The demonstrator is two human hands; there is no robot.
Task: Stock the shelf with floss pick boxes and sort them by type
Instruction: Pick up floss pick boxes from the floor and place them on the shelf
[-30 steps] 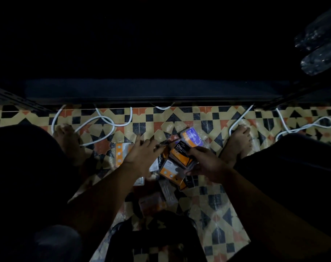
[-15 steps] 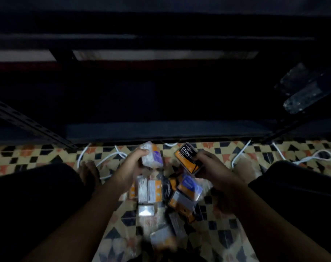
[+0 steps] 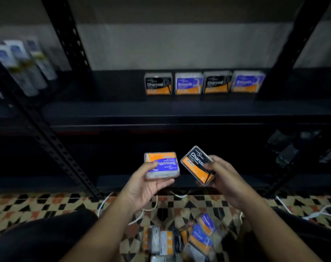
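Above and beyond both sets of fingers, the shelf (image 3: 161, 110) carries 4 boxes (image 3: 204, 83); the left hand (image 3: 147, 183) clasps a Smooth box (image 3: 162, 165) lying level, the right hand (image 3: 224, 175) pinches a tilted Charcoal box (image 3: 197, 165), nearer that row

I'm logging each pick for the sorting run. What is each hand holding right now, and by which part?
Left hand: Smooth floss pick box, thumb on its label, fingers underneath. Right hand: Charcoal floss pick box, pinched at its right edge.
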